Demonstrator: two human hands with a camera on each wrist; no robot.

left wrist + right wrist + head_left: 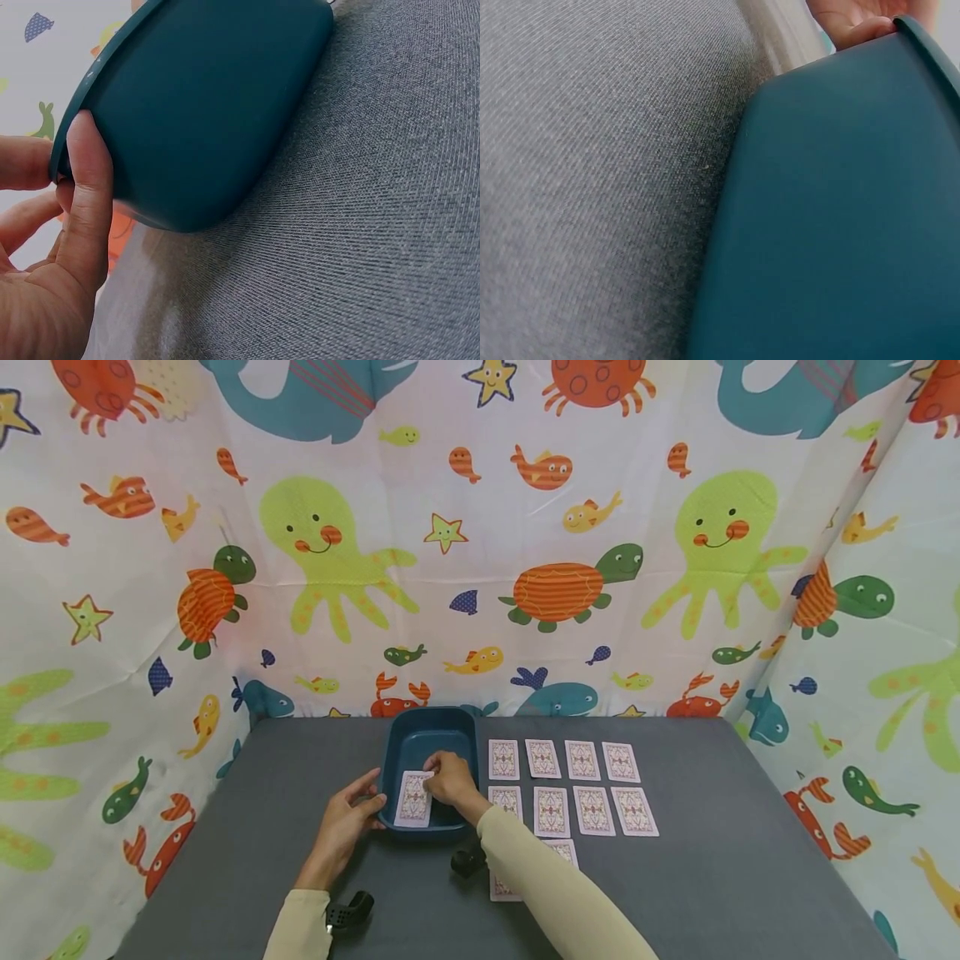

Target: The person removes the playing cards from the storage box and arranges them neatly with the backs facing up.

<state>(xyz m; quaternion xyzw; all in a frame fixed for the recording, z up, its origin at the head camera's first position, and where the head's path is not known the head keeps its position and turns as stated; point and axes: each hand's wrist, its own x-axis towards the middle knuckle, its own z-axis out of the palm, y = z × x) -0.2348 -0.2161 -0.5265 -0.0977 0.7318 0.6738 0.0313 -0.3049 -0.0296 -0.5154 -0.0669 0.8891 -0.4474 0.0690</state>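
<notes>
A deep teal plastic bin (435, 739) stands on the grey table. My left hand (343, 822) grips its left rim; in the left wrist view the thumb (90, 161) presses the outer wall and the fingers go over the edge. My right hand (453, 781) reaches into the bin from the right, pinching a patterned playing card (412, 799) by its upper right edge, back side up. The right wrist view shows the bin's outer wall (832, 210), with my left hand (855, 19) at the rim; the right hand itself is out of that view.
Right of the bin, several face-down playing cards (551, 812) lie in rows on the grey table (720, 877). My right sleeve (555, 885) partly covers the nearest ones. A sea-animal printed curtain (465, 677) hangs behind and at the sides.
</notes>
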